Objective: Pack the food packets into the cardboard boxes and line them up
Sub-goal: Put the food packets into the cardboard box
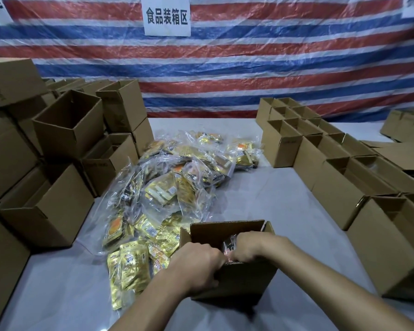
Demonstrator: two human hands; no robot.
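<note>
The left hand (196, 266) grips the near left corner of a small open brown cardboard box (239, 280), its fingers curled over the rim. The right hand (246, 247) reaches into the box's mouth with its fingers curled on a clear plastic food packet with dark and red print (228, 247); its fingertips are hidden. The two hands almost touch at the near rim. The box stands upright in the lower centre of the frame on a pale grey table (273, 199). Just to its left, a heap of gold foil food packets in clear bags (177, 187) runs up to the middle of the frame. Rows of open brown boxes (332, 177) line the right side, and stacked brown boxes (46, 206) fill the left. A red, white and blue striped tarpaulin (249, 68) hangs across the top.
</note>
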